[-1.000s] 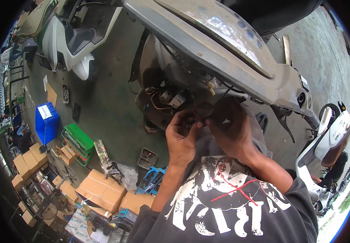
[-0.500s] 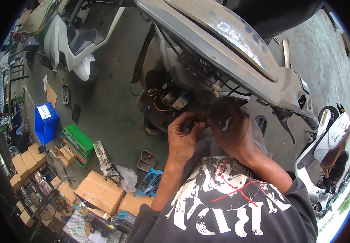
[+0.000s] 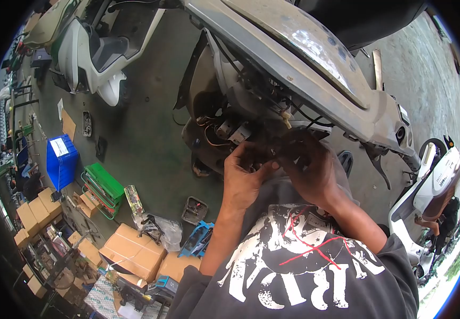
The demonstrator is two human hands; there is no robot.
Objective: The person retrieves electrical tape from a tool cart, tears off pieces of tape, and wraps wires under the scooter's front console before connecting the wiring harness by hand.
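A scooter repair workshop is sprawling across a broad, hard grey-green floor (image 3: 150, 154), where a dusty grey scooter (image 3: 288, 69) is standing with loose wiring (image 3: 208, 135) showing beneath its bodywork. A pale scooter (image 3: 76, 58) and a white scooter (image 3: 435, 186) are flanking it at either side of the view, while a blue bin (image 3: 61, 165), a green tiered case (image 3: 102, 183), a shallow tray (image 3: 194, 210) of small parts and brown cardboard boxes (image 3: 133, 251) are crowding the floor nearby.
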